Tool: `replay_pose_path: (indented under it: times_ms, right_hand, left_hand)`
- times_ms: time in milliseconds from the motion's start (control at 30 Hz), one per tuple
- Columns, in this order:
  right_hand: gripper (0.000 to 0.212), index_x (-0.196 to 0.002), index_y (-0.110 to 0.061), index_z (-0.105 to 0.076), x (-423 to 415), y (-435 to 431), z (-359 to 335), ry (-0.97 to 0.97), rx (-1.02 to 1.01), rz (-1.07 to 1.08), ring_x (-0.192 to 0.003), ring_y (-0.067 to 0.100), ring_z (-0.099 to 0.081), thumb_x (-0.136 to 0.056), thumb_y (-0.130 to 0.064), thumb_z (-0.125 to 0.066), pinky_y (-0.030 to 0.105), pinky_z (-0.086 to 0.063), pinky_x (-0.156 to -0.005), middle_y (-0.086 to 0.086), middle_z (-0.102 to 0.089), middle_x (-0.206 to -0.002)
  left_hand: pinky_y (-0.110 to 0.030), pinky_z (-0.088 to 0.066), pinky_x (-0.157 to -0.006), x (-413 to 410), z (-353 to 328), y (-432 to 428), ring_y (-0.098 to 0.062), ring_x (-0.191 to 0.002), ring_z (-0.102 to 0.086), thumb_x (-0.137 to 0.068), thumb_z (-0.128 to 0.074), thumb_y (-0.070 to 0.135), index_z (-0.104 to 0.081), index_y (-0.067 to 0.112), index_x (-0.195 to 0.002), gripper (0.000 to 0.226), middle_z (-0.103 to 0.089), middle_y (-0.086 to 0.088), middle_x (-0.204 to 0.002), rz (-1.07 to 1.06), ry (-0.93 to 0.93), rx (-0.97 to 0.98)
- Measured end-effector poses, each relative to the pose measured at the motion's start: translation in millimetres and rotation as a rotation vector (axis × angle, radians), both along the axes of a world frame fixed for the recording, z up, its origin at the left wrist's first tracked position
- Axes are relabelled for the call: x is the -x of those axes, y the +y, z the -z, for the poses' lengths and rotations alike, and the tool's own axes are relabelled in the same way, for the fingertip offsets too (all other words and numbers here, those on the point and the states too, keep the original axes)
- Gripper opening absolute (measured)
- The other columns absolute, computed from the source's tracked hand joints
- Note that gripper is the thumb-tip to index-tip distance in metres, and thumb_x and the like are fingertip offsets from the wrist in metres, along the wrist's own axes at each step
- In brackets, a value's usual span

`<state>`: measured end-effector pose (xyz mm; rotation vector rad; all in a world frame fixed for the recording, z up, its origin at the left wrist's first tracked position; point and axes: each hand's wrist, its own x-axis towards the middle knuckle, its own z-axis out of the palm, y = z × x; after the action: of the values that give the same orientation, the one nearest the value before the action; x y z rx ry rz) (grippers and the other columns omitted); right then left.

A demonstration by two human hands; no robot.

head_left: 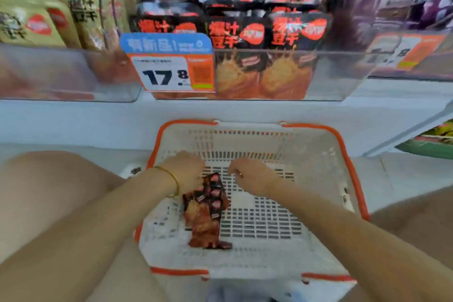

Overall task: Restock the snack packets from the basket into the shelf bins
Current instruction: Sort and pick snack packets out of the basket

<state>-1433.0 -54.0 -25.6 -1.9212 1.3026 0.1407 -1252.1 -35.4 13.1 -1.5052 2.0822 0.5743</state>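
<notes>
Your forearms (110,216) come in over the near rim of the basket (353,179), white plastic edged in orange, and meet above its slotted floor. The snack packets (208,213), a small dark red-and-black bunch, lie left of the basket's middle. Their long axis runs from the near rim toward the far rim. The logo end points away from you and the other end rests on the floor nearer you. Your left hand (186,171), a gold bracelet (172,179) on its wrist, grips the bunch at that far end, fingers curled under and hidden. Your right hand (252,176) sits just beside that end, toward the basket's centre, fingers curled downward; the blur hides whether they pinch a packet. Beyond the basket's far rim stands a clear shelf bin (331,76) of matching black packets, with a price tag (169,73) reading 17.8 beyond the far-left corner.
</notes>
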Motion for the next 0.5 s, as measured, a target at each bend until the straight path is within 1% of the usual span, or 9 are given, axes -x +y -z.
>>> replay_pose_path:
  times_ms: [100,133,167,200,267,333,367,433,500]
  right_hand:
    - [0.018,-0.11,-0.001,-0.053,-25,0,52,0.056,-0.124,-0.103,-0.113,0.026,-0.052,-0.097,-0.004,-0.041,0.032,-0.042,-0.081,0.024,-0.043,-0.129]
    - [0.02,-0.115,-0.003,-0.053,-34,1,71,0.056,-0.154,-0.077,-0.105,0.023,-0.054,-0.096,-0.005,-0.045,0.032,-0.044,-0.082,0.015,-0.054,-0.109]
    - [0.03,-0.125,-0.006,-0.051,-46,1,93,0.065,-0.178,-0.086,-0.104,0.022,-0.052,-0.094,-0.007,-0.05,0.032,-0.045,-0.089,0.0,-0.045,-0.104]
    - [0.043,-0.134,-0.01,-0.046,-59,3,111,0.071,-0.248,-0.089,-0.112,0.025,-0.05,-0.092,-0.009,-0.053,0.034,-0.042,-0.096,0.011,-0.049,-0.126]
    - [0.062,-0.148,-0.018,-0.027,-81,6,146,0.126,-0.317,-0.094,-0.128,0.035,-0.04,-0.092,-0.014,-0.053,0.038,-0.04,-0.099,0.017,-0.018,-0.153]
    - [0.07,-0.152,-0.024,-0.011,-97,10,170,0.189,-0.314,-0.186,-0.124,0.041,-0.04,-0.093,-0.015,-0.048,0.041,-0.044,-0.092,0.016,0.008,-0.157]
    - [0.071,-0.152,-0.023,-0.008,-99,10,179,0.246,-0.293,-0.245,-0.123,0.042,-0.039,-0.092,-0.014,-0.046,0.041,-0.045,-0.088,0.016,0.011,-0.156]
    - [0.069,-0.151,-0.02,-0.012,-104,10,192,0.315,-0.259,-0.306,-0.13,0.044,-0.029,-0.091,-0.013,-0.046,0.043,-0.042,-0.091,0.014,0.0,-0.156]
    - [0.053,-0.142,-0.017,-0.031,-101,9,187,0.288,-0.266,-0.291,-0.107,0.03,-0.044,-0.091,-0.012,-0.046,0.038,-0.037,-0.086,0.008,-0.027,-0.136]
  left_hand:
    - [-0.037,-0.041,-0.096,-5,13,-5,-0.03,-0.115,-0.045,-0.099,-0.039,0.033,-0.05,0.008,-0.127,0.039,-0.05,-0.013,-0.128,-0.022,-0.111,-0.147]
    - [-0.036,-0.042,-0.092,-5,15,-7,-0.028,-0.109,-0.047,-0.1,-0.038,0.032,-0.052,0.007,-0.122,0.036,-0.052,-0.012,-0.123,-0.044,-0.096,-0.154]
    - [-0.034,-0.042,-0.086,-5,16,-9,-0.026,-0.1,-0.049,-0.1,-0.037,0.03,-0.053,0.007,-0.114,0.032,-0.054,-0.011,-0.115,-0.078,-0.06,-0.15]
    - [-0.032,-0.041,-0.081,-6,16,-11,-0.025,-0.092,-0.048,-0.1,-0.037,0.028,-0.052,0.007,-0.105,0.027,-0.054,-0.01,-0.106,-0.119,-0.017,-0.145]
    - [-0.033,-0.041,-0.077,-9,13,-14,-0.024,-0.084,-0.048,-0.101,-0.037,0.025,-0.047,0.01,-0.094,0.019,-0.05,-0.009,-0.095,-0.183,0.036,-0.123]
    - [-0.034,-0.042,-0.075,-15,9,-15,-0.024,-0.085,-0.048,-0.1,-0.037,0.022,-0.049,0.01,-0.097,0.017,-0.051,-0.009,-0.097,-0.191,0.017,-0.1]
    - [-0.034,-0.04,-0.075,-18,8,-14,-0.025,-0.088,-0.047,-0.1,-0.038,0.021,-0.05,0.01,-0.1,0.017,-0.052,-0.009,-0.101,-0.176,-0.027,-0.108]
    - [-0.034,-0.038,-0.078,-21,8,-11,-0.027,-0.099,-0.048,-0.1,-0.038,0.024,-0.052,0.011,-0.11,0.022,-0.053,-0.01,-0.111,-0.156,-0.109,-0.161]
    - [-0.034,-0.041,-0.079,-17,10,-12,-0.026,-0.097,-0.05,-0.1,-0.038,0.023,-0.054,0.008,-0.111,0.025,-0.054,-0.011,-0.108,-0.159,-0.111,-0.206]
